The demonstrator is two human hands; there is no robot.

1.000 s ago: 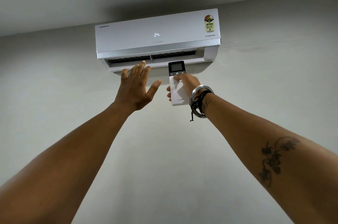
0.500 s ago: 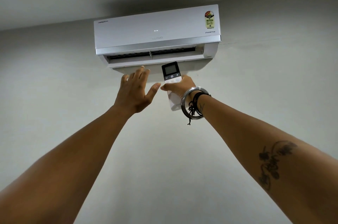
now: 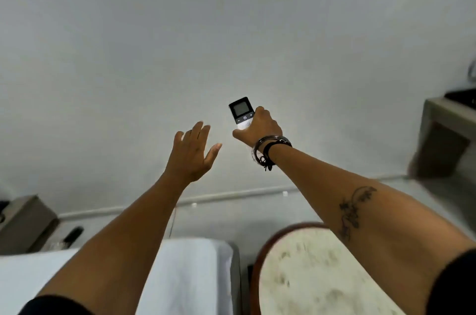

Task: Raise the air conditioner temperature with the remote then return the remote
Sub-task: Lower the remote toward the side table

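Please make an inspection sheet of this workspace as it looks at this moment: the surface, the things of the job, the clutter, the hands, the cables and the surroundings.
Surface: round marble-like table top with a dark wooden rim, lower right, nothing on its visible part; white sheet beside it.
Job's things: remote in the right hand, screen facing the camera; the air conditioner is out of view.
Clutter: small dark object low on the left, too blurred to identify.
Hands: right hand closed around the remote; left hand open, empty, fingers spread.
Cables: thin line along the wall base, possibly a conduit.
Surroundings: plain wall; grey box left; shelf right.
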